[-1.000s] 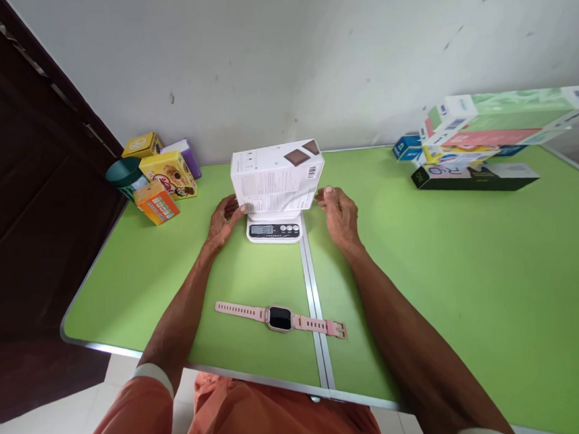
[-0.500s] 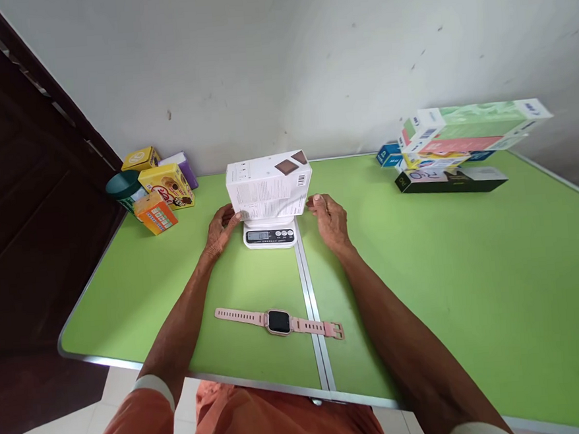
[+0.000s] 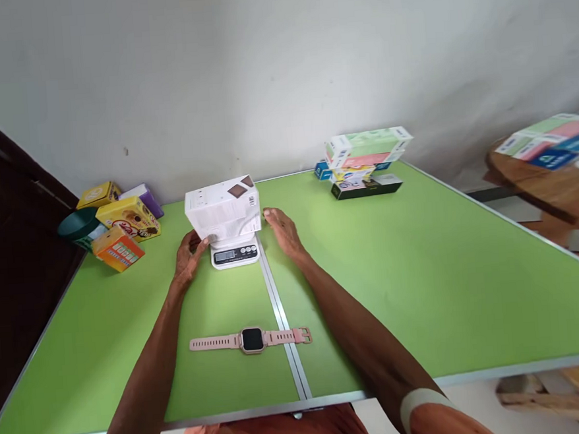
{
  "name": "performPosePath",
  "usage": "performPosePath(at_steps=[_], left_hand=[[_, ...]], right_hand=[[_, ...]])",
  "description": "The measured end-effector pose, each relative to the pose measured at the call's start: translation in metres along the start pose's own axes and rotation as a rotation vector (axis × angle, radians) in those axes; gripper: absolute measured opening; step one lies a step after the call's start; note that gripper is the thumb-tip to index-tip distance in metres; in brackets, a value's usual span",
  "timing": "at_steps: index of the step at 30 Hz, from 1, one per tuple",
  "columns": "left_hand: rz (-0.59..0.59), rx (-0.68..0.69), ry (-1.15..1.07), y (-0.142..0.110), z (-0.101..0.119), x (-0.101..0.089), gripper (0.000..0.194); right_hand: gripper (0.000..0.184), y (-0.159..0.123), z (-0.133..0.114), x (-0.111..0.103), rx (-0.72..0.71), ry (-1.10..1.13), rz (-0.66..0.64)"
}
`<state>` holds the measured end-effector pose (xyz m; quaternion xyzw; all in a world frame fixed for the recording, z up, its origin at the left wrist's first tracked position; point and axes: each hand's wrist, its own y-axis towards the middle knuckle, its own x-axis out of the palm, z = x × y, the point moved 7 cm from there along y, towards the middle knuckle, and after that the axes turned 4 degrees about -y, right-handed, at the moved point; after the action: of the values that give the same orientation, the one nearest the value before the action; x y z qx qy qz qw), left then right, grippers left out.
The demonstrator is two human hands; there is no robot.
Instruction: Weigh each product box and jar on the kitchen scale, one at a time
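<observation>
A white printed carton rests on a small white digital scale, whose display and buttons face me. At the carton's lower left corner is my left hand, thumb and fingers apart; the thumb overlaps the corner, and whether it presses on it I cannot tell. My right hand is open just off the carton's right side, with a small gap between them. Nearer to me, a pink-strapped smartwatch lies stretched out flat on the green table.
At the back left stand a dark green tub, a yellow snack box, an orange box and a purple-and-white box. Several stacked cartons sit at the back right. Beyond the table's right edge, more boxes lie on a wooden surface.
My view has swung to the right, bringing the wooden surface into sight. The carton stays on the scale, with both hands still beside it. My right hand's fingers are straighter.
</observation>
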<state>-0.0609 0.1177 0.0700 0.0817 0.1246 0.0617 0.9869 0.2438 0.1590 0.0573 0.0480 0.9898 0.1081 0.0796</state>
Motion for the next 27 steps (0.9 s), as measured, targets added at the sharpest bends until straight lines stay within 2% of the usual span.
performPosePath(at_steps=[7, 13, 22, 27], left_hand=[[0.008, -0.029, -0.003, -0.001, 0.01, -0.002, 0.093], [0.015, -0.062, 0.001, 0.0, 0.006, -0.003, 0.101], [-0.008, -0.049, -0.026, 0.002, 0.011, -0.003, 0.101], [-0.059, -0.038, -0.032, 0.013, 0.021, -0.002, 0.097]], right_hand=[[0.108, -0.008, -0.015, 0.021, 0.013, 0.143, -0.168], [0.124, -0.008, -0.021, 0.029, 0.025, 0.152, -0.192], [0.112, -0.004, -0.029, 0.028, 0.002, 0.135, -0.196], [0.098, 0.008, -0.035, 0.027, -0.039, 0.116, -0.224]])
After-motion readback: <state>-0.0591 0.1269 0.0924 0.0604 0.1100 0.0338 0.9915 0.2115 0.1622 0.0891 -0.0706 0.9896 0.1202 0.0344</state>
